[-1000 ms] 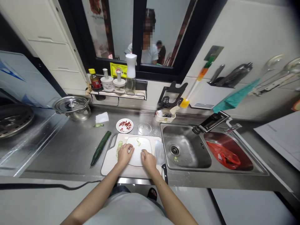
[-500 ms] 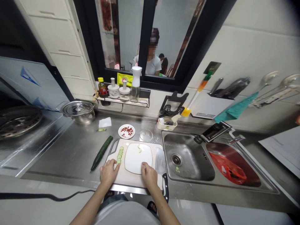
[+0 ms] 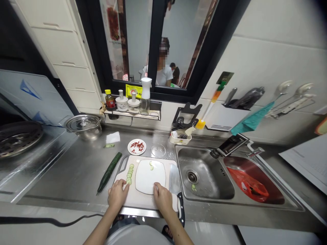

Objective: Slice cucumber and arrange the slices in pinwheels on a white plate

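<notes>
My left hand (image 3: 118,195) rests on the chopping board (image 3: 140,200), thumb and fingers drawn together at the near end of a row of overlapping cucumber slices (image 3: 130,174). At the near right edge of a white square plate (image 3: 150,178), my right hand (image 3: 162,198) is closed with its thumb over the rim. The plate lies on the board and bears a couple of cucumber slices (image 3: 151,165) near its far side. Right of the plate a cleaver (image 3: 174,178) lies flat, its black handle toward me. An uncut cucumber (image 3: 109,173) lies left of the board.
A small plate of red pieces (image 3: 137,147) stands behind the board, beside a clear round lid (image 3: 158,149). The double sink (image 3: 204,173) is at right, with a red bag (image 3: 247,185) in one basin. A lidded pot (image 3: 84,126) stands back left. Seasoning jars (image 3: 122,103) line the shelf.
The whole view has shifted slightly, so the counter sits lower in the picture. My left thumb and fingers are closer together at the slices; my right hand stays at the plate's edge.
</notes>
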`<state>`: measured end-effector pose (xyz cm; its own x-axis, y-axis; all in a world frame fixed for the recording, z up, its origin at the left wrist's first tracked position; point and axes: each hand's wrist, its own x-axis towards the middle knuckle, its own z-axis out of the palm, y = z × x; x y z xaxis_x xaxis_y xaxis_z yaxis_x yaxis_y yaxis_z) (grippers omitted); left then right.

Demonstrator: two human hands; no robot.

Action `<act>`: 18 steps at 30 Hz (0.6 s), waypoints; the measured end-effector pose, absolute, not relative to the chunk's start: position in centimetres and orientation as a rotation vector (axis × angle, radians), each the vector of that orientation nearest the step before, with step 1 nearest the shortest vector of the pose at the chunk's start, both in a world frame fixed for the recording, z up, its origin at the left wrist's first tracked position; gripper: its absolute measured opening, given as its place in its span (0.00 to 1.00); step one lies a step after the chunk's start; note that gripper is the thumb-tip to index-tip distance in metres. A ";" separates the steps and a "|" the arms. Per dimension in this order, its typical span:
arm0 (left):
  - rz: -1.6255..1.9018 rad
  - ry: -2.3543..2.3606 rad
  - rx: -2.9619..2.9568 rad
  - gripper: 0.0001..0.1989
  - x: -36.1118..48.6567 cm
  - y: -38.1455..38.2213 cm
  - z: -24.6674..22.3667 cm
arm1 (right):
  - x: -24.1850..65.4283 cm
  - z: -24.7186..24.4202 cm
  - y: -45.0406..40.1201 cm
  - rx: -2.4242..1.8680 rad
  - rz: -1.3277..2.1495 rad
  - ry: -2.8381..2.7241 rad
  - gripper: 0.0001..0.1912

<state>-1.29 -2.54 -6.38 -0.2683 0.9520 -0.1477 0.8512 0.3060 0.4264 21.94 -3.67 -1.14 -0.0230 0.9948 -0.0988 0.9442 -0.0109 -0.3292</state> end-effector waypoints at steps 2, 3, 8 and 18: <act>0.385 2.203 1.600 0.12 -1.3 -2.4 -6.4 | 22.1 -0.7 -3.6 -2.103 0.484 -2.090 0.20; 0.388 2.201 1.597 0.12 -1.3 -2.4 -6.4 | 22.2 -0.5 -3.6 -2.118 0.495 -2.085 0.20; 0.421 2.191 1.559 0.10 -1.0 -2.2 -6.0 | 22.8 0.4 -3.6 -2.195 0.545 -2.025 0.20; 0.748 2.053 1.441 0.09 -0.8 -2.2 -6.1 | 22.6 0.5 -3.4 -2.175 0.668 -1.998 0.19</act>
<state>-0.76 -2.16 -6.08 -0.3006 0.9487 -0.0986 0.6628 0.2821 0.6937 22.60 -3.43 0.46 0.0350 0.9698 -0.2412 0.9200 -0.1256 -0.3714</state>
